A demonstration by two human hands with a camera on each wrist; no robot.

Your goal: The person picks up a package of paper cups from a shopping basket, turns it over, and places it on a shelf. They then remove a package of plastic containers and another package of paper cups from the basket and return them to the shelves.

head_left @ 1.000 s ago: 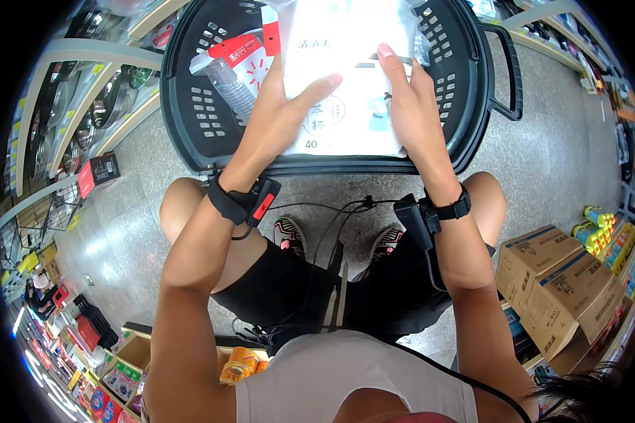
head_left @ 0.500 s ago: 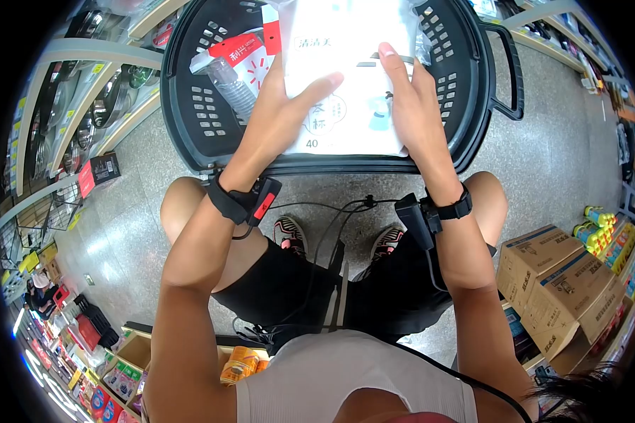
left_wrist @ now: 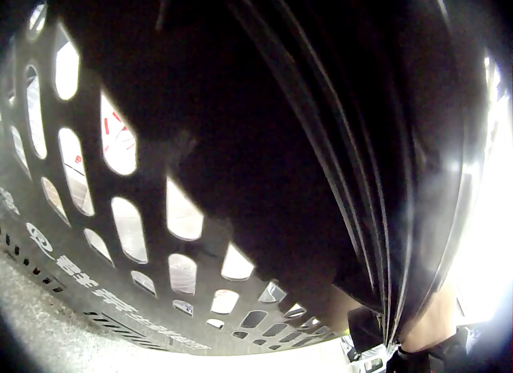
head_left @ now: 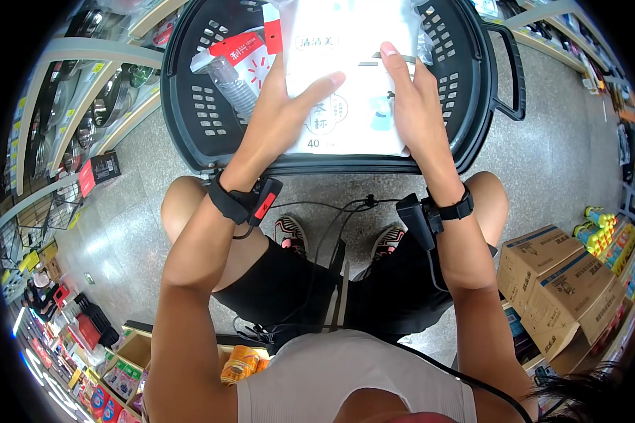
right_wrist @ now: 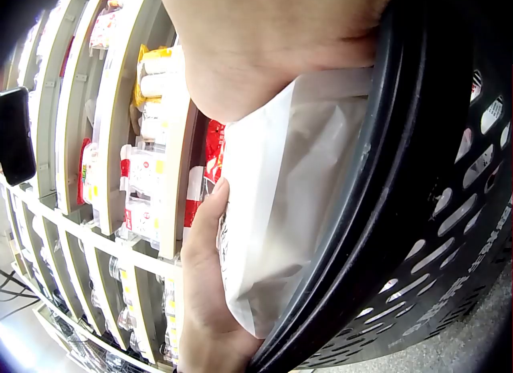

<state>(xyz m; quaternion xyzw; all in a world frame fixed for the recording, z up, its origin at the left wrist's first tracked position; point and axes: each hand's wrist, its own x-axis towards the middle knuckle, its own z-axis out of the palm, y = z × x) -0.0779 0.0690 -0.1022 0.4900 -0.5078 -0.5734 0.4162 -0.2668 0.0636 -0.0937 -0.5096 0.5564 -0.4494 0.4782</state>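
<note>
A white plastic pack of cups point(head_left: 360, 106), printed with Chinese characters and the number 40, lies within the near side of a black basket point(head_left: 317, 168). My left hand point(head_left: 279, 116) grips its left side, with the thumb across the top face and the other fingers hidden. On the opposite side my right hand point(head_left: 416, 106) holds the pack, thumb also on top and pointing away from me. The right wrist view shows the pack's crinkled near side point(right_wrist: 300, 180) beside the basket rim. In the left wrist view, the perforated basket wall point(left_wrist: 152, 172) covers most of the scene.
A red-and-white package point(head_left: 236, 51) and a stack of clear plastic cups point(head_left: 233, 88) lie left in the basket. The basket handle point(head_left: 518, 70) sticks out right. Shelves point(head_left: 85, 106) stand at left, cardboard boxes point(head_left: 561, 282) at right. Cables point(head_left: 346, 208) hang between the wrists.
</note>
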